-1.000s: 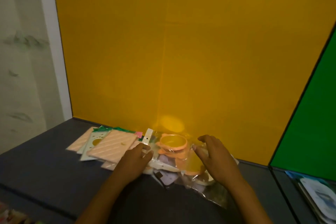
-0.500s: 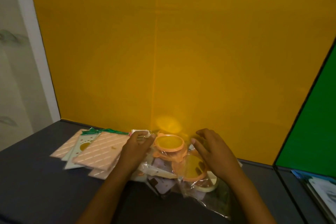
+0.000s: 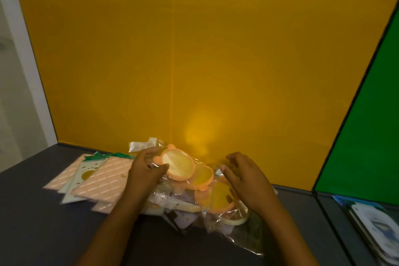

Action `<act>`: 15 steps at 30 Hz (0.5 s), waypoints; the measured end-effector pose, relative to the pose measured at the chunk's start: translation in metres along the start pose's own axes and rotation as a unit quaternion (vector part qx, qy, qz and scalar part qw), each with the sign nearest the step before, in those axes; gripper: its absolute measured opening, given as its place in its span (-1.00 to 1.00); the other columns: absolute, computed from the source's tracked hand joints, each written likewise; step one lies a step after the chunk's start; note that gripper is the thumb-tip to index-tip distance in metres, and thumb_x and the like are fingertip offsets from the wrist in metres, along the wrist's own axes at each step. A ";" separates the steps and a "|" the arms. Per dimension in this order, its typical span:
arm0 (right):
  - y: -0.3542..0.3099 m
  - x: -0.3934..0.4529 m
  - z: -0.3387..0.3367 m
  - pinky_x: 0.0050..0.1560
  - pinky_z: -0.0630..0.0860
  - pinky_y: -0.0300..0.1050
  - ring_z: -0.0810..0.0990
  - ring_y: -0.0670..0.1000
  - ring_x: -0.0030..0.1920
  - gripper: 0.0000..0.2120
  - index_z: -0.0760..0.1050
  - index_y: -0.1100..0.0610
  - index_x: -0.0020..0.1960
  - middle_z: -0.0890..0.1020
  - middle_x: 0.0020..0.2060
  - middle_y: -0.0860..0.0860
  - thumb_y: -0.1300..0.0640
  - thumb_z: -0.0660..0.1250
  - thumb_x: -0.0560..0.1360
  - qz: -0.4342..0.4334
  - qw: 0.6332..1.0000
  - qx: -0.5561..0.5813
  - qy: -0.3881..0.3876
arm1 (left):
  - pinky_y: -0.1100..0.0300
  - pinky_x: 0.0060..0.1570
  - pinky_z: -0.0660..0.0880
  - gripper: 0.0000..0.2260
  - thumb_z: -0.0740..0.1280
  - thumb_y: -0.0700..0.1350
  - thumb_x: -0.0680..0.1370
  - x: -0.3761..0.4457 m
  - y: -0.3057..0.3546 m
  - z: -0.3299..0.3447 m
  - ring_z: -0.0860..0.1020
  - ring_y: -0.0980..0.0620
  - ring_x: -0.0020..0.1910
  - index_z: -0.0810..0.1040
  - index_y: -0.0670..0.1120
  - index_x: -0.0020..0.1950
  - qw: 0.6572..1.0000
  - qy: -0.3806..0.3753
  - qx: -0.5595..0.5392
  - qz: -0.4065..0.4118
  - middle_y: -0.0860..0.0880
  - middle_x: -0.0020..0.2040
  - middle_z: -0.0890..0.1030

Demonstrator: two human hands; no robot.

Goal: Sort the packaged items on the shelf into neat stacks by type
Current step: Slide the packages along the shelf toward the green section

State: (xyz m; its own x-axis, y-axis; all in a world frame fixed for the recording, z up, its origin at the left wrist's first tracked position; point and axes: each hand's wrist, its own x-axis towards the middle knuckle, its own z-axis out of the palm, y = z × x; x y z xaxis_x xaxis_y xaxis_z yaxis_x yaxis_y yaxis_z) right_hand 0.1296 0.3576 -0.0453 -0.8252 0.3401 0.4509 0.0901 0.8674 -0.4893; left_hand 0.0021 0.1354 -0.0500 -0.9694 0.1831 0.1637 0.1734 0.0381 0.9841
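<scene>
Bear-eared mirror pkg (image 3: 178, 164) pinched by left hand (image 3: 144, 174), tilted above pile.

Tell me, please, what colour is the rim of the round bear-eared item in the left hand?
Peach-orange rim, seen in the head view.

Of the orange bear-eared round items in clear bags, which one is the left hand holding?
The topmost one, nearest the yellow wall, with the pale shiny face. The left hand pinches its bag; the other two lie lower, toward the right hand.
</scene>
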 end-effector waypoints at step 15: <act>0.001 0.035 0.017 0.09 0.48 -0.10 0.48 -0.01 0.14 -0.73 0.46 0.02 0.26 0.55 0.13 -0.01 0.01 0.27 0.58 -0.033 0.991 -0.089 -0.090 | 0.12 -0.14 0.48 -0.79 0.24 -0.16 0.60 -0.009 -0.012 -0.047 0.55 0.03 0.04 0.56 0.06 0.16 0.995 0.060 -0.079 0.019 0.09 0.06 0.58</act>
State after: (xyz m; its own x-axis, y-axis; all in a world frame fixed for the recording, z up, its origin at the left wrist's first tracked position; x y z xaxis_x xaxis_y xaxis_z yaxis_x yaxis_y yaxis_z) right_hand 0.0912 0.3643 -0.0426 -0.9176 0.2232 0.3289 0.1157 0.9416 -0.3161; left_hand 0.0008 0.0867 -0.0603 -0.9783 0.0618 0.1979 0.1892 -0.1235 0.9741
